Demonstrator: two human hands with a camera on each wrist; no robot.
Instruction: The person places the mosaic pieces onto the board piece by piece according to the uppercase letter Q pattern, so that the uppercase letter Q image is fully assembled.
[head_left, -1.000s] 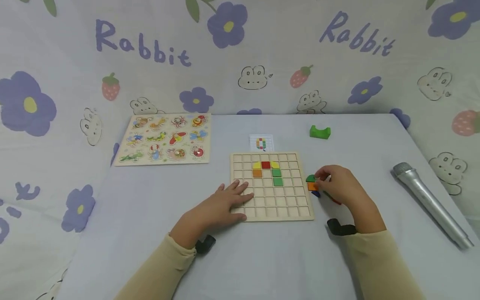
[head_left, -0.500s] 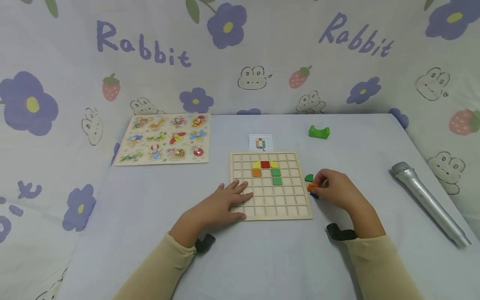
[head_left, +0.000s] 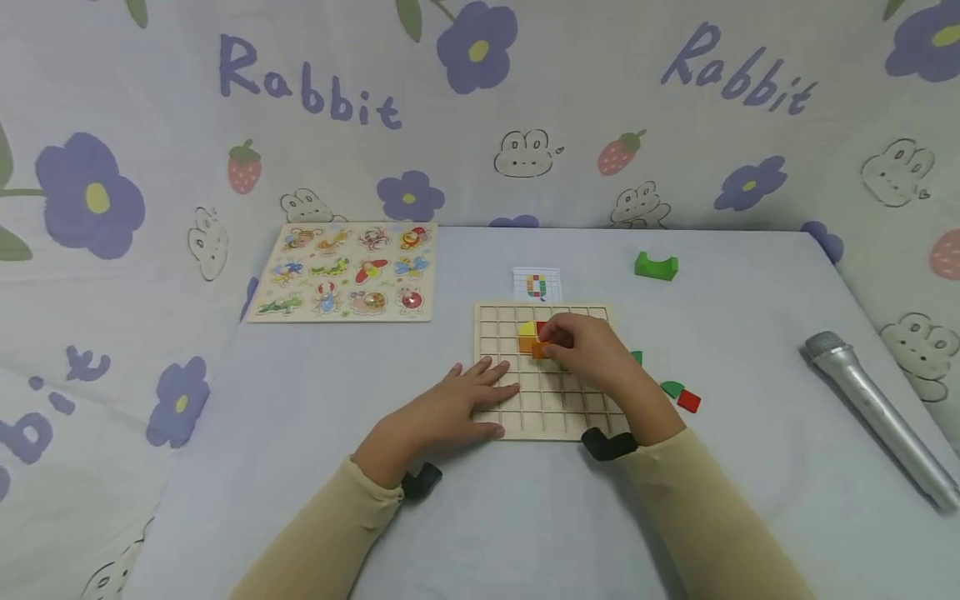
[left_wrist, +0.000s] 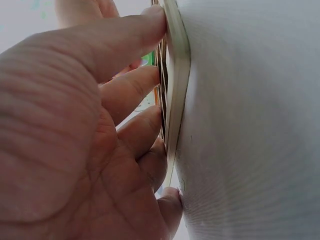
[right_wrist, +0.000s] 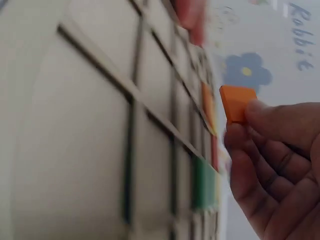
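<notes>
My right hand is over the wooden grid board, pinching an orange square tile between thumb and fingers. In the head view that tile overlaps the cells just below another orange tile set in the grid. Above the set tile are a yellow rounded tile and a red tile, partly hidden by the fingers. Green tiles in the grid show in the right wrist view. My left hand rests with spread fingers on the board's left edge.
Right of the board lie a green quarter-round tile, a red square tile and a green piece partly behind the arm. A pattern card, insect puzzle board, green arched block and silver microphone surround it.
My right hand has taken the orange tile from the loose pieces and moved left over the grid with it. The left hand stays on the board. The head view has shifted slightly.
</notes>
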